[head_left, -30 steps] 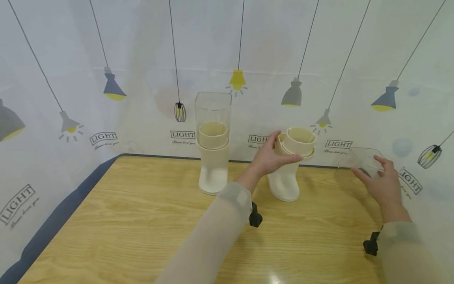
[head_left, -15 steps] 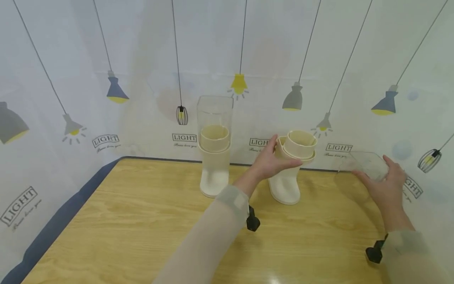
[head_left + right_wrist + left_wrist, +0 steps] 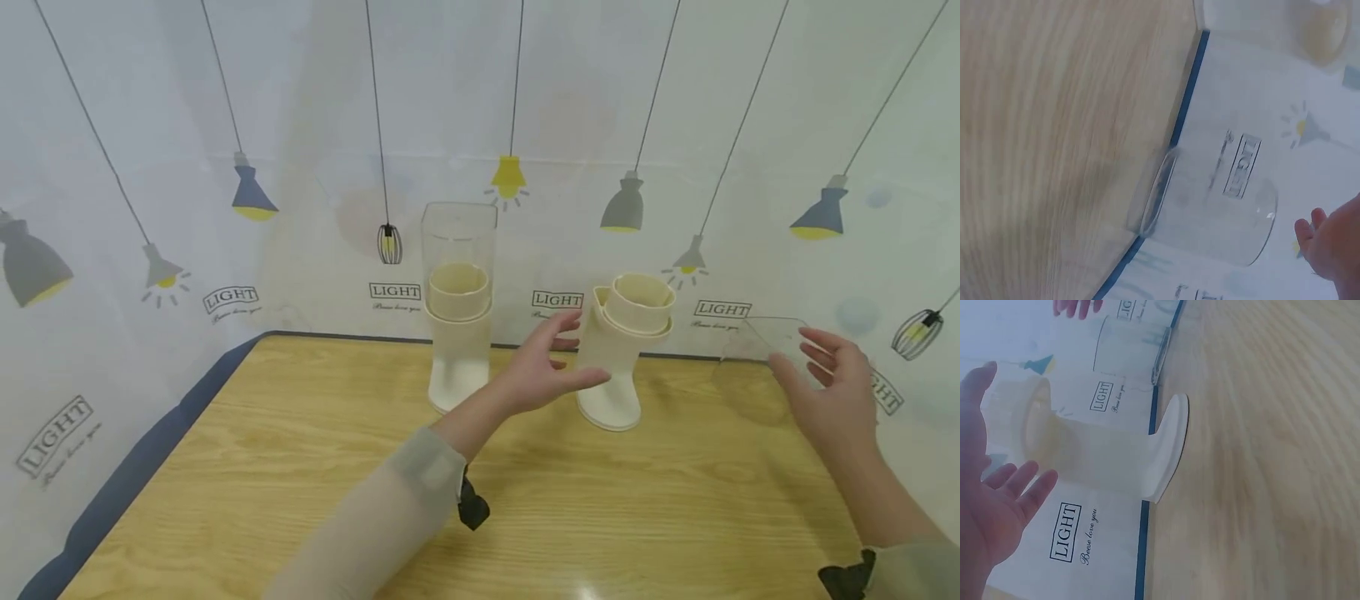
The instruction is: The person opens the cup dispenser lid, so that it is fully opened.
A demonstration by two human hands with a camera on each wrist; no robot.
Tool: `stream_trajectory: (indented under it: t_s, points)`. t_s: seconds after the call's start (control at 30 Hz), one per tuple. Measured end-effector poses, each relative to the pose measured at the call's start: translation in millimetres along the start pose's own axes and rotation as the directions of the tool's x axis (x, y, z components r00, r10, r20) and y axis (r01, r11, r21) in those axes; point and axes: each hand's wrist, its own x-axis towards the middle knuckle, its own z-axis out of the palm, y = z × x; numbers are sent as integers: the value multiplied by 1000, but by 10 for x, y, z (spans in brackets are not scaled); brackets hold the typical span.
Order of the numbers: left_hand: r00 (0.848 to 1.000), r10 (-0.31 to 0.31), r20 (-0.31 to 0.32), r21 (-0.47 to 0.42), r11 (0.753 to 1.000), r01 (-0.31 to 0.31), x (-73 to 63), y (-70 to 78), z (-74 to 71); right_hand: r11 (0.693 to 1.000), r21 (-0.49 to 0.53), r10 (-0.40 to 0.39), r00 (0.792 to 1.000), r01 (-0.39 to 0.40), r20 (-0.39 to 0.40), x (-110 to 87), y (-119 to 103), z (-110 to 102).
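A cream boot-shaped stand (image 3: 611, 367) with a round collar on top stands upright on the table. My left hand (image 3: 543, 367) is just left of it, fingers spread and holding nothing; the left wrist view shows the palm beside the stand (image 3: 1104, 450). Farther right, a clear see-through container (image 3: 753, 362) stands at the table's back edge. My right hand (image 3: 840, 392) is beside its rim with loosely bent fingers. In the right wrist view, a gap shows between the clear container (image 3: 1210, 215) and the right hand (image 3: 1338, 244).
A second cream stand (image 3: 459, 358) is at the back left, with a tall clear container (image 3: 459, 229) upright on its top. Behind the wooden table (image 3: 315, 467) hangs a white curtain (image 3: 315, 100) printed with lamps.
My left hand has let go of the cream stand's upper part and drawn back to the left. My right hand has come away from the clear container, its forearm shifting right.
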Motion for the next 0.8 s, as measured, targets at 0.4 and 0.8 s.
stream_trajectory:
  t_s: [0.4,0.8]
  points:
    - [998,61,10,49,997,-61,-616,96,-203,930,186,-342,930,316,133,-533,-444,275]
    - [995,94,-45,106,990,-89,-1249,39,-650,833,264,-541,816,486,203,-873,-898,660]
